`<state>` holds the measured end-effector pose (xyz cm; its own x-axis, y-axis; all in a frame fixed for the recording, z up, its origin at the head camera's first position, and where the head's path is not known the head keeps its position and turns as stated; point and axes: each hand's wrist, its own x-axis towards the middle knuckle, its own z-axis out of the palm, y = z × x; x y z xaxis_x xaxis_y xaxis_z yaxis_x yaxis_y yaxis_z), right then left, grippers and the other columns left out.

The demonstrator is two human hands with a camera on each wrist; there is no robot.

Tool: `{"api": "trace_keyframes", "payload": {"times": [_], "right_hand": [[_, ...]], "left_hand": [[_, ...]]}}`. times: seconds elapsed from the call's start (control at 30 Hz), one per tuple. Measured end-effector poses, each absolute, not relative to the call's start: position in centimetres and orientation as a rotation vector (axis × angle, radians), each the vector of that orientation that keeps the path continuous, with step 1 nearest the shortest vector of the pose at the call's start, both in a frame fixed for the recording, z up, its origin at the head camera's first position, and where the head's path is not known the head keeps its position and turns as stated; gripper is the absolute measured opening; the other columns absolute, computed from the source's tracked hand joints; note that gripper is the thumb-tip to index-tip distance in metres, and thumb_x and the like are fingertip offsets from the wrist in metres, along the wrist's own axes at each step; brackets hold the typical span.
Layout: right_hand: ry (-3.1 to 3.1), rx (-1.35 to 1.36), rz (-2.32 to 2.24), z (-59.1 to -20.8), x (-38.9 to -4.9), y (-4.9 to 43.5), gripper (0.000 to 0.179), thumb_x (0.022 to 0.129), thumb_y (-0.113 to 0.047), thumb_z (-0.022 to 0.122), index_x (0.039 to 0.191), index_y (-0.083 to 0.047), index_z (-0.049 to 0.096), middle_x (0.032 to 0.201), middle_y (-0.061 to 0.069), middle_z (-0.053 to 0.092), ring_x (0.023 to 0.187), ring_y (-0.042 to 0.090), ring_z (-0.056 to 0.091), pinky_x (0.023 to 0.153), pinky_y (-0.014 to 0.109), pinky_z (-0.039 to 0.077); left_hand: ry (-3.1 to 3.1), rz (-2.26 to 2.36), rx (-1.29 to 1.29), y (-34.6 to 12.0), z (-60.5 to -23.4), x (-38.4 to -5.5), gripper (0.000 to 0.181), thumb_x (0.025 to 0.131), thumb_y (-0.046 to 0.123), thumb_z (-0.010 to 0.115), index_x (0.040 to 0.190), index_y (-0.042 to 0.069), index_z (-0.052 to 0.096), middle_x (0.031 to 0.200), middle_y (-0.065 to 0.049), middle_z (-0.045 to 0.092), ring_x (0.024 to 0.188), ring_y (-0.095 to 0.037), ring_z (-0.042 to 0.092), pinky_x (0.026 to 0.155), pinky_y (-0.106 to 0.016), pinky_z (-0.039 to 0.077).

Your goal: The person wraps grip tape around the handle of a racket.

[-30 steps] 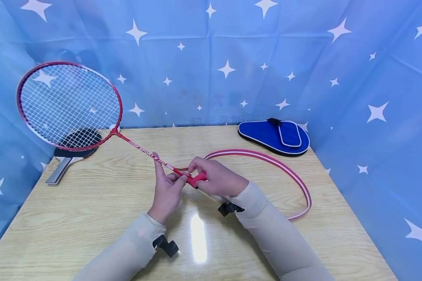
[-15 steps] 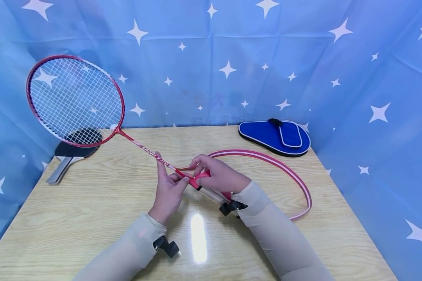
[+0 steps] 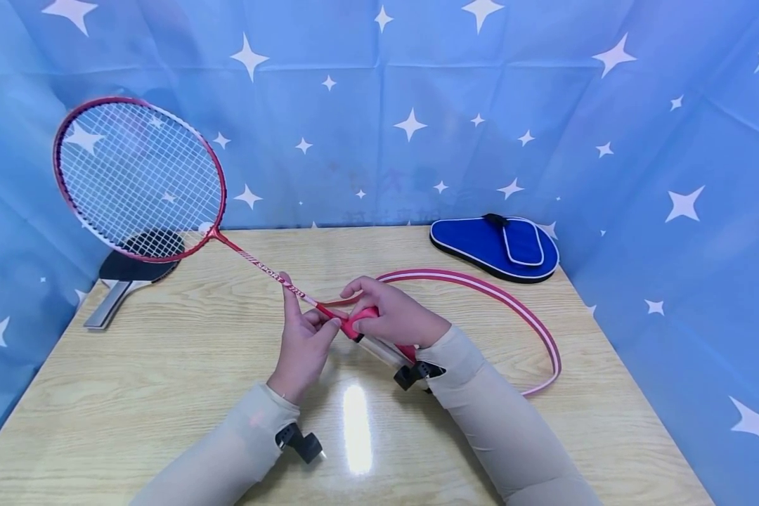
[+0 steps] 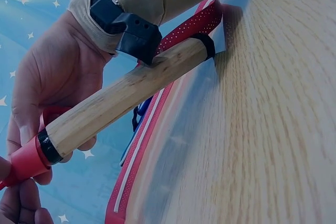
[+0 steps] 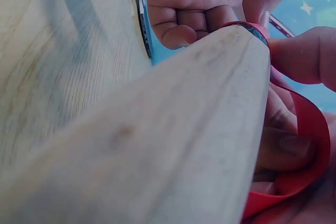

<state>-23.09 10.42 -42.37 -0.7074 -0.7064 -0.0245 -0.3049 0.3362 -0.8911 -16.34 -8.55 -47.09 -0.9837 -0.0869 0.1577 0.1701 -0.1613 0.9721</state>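
Note:
A badminton racket (image 3: 142, 179) is held at a slant, its head toward the upper left. My left hand (image 3: 300, 351) pinches it at the lower end of the shaft, index finger stretched along the shaft. Its wooden handle (image 4: 126, 95) is bare, with black bands at both ends. Red grip tape (image 4: 29, 161) wraps the top of the handle. My right hand (image 3: 401, 316) pinches this tape just beside the left fingertips; a loop of it curves by the right fingers in the right wrist view. The tape's long white-striped length (image 3: 502, 296) arcs over the table.
A black table tennis paddle (image 3: 117, 302) lies at the table's left back, partly behind the racket head. A small white ball (image 3: 206, 227) shows near it. A blue paddle case (image 3: 493, 247) lies at the back right. Blue starred cloth (image 3: 354, 112) hangs behind the wooden table.
The racket head has shifted slightly right and up. My right hand has moved a little right, and more of the bare handle shows beneath it. The last half second shows hardly any motion.

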Motion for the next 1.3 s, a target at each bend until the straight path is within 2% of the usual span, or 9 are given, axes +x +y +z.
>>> {"api": "trace_keyframes", "payload": {"times": [0.17, 0.33, 0.47, 0.63, 0.93, 1.1, 1.2, 1.3], "right_hand": [[2.189, -0.874, -1.346, -42.2, -23.0, 10.4, 0.044, 0.094, 0.004, 0.066, 0.135, -0.003, 0.052, 0.094, 0.006, 0.073, 0.059, 0.016, 0.05, 0.058, 0.024, 0.044], [2.2, -0.879, -1.335, -42.1, -23.0, 10.6, 0.043, 0.094, 0.004, 0.067, 0.135, 0.003, 0.052, 0.098, 0.004, 0.076, 0.068, 0.016, 0.06, 0.062, 0.025, 0.047], [2.201, -0.881, -1.334, -42.1, -23.0, 10.7, 0.043, 0.093, 0.006, 0.066, 0.134, 0.003, 0.053, 0.102, 0.005, 0.079, 0.079, 0.017, 0.069, 0.066, 0.026, 0.05], [2.205, -0.893, -1.326, -42.1, -23.0, 10.7, 0.043, 0.092, 0.006, 0.066, 0.133, 0.003, 0.054, 0.106, 0.007, 0.079, 0.085, 0.016, 0.072, 0.068, 0.026, 0.051], [2.287, -0.942, -1.246, -41.9, -22.7, 10.8, 0.041, 0.09, 0.001, 0.068, 0.13, -0.002, 0.057, 0.107, 0.003, 0.077, 0.072, 0.017, 0.067, 0.065, 0.028, 0.047], [2.281, -0.921, -1.255, -41.8, -22.4, 10.7, 0.042, 0.091, -0.004, 0.074, 0.13, -0.003, 0.057, 0.105, 0.002, 0.077, 0.078, 0.017, 0.069, 0.073, 0.03, 0.055], [2.304, -0.905, -1.245, -41.7, -22.1, 10.6, 0.044, 0.091, -0.006, 0.079, 0.13, -0.005, 0.059, 0.103, 0.001, 0.076, 0.088, 0.017, 0.071, 0.08, 0.031, 0.059], [2.355, -0.905, -1.209, -41.4, -21.8, 10.3, 0.045, 0.09, -0.007, 0.081, 0.13, -0.007, 0.06, 0.101, -0.001, 0.076, 0.089, 0.017, 0.071, 0.081, 0.031, 0.06]], "left_hand": [[-1.9, -2.286, -0.089, -8.5, -46.9, -16.3, 0.114, 0.097, -0.011, 0.06, 0.167, 0.038, -0.015, 0.097, -0.018, 0.074, 0.088, -0.016, 0.072, 0.089, -0.025, 0.058], [-1.909, -2.268, -0.074, -8.5, -46.7, -16.3, 0.114, 0.096, -0.011, 0.061, 0.167, 0.038, -0.014, 0.096, -0.017, 0.074, 0.086, -0.015, 0.071, 0.086, -0.024, 0.058], [-1.92, -2.257, -0.074, -8.4, -46.7, -16.2, 0.114, 0.096, -0.011, 0.06, 0.167, 0.037, -0.015, 0.096, -0.018, 0.074, 0.086, -0.014, 0.071, 0.085, -0.023, 0.057], [-1.927, -2.241, -0.073, -8.4, -46.7, -16.1, 0.114, 0.096, -0.012, 0.06, 0.167, 0.037, -0.015, 0.097, -0.021, 0.074, 0.086, -0.014, 0.072, 0.085, -0.024, 0.058], [-1.923, -2.263, -0.087, -8.4, -46.5, -15.8, 0.114, 0.097, -0.01, 0.06, 0.165, 0.045, -0.014, 0.102, -0.026, 0.074, 0.088, -0.019, 0.075, 0.088, -0.028, 0.061], [-1.925, -2.258, -0.095, -8.3, -46.4, -15.8, 0.114, 0.097, -0.011, 0.059, 0.165, 0.044, -0.015, 0.101, -0.027, 0.073, 0.086, -0.018, 0.074, 0.087, -0.028, 0.061], [-1.933, -2.252, -0.098, -8.4, -46.5, -15.8, 0.114, 0.097, -0.011, 0.059, 0.165, 0.044, -0.015, 0.101, -0.027, 0.073, 0.085, -0.018, 0.074, 0.086, -0.027, 0.061], [-1.943, -2.246, -0.093, -8.4, -46.5, -15.8, 0.114, 0.097, -0.01, 0.059, 0.165, 0.043, -0.016, 0.101, -0.027, 0.073, 0.086, -0.018, 0.073, 0.087, -0.027, 0.06]]}}
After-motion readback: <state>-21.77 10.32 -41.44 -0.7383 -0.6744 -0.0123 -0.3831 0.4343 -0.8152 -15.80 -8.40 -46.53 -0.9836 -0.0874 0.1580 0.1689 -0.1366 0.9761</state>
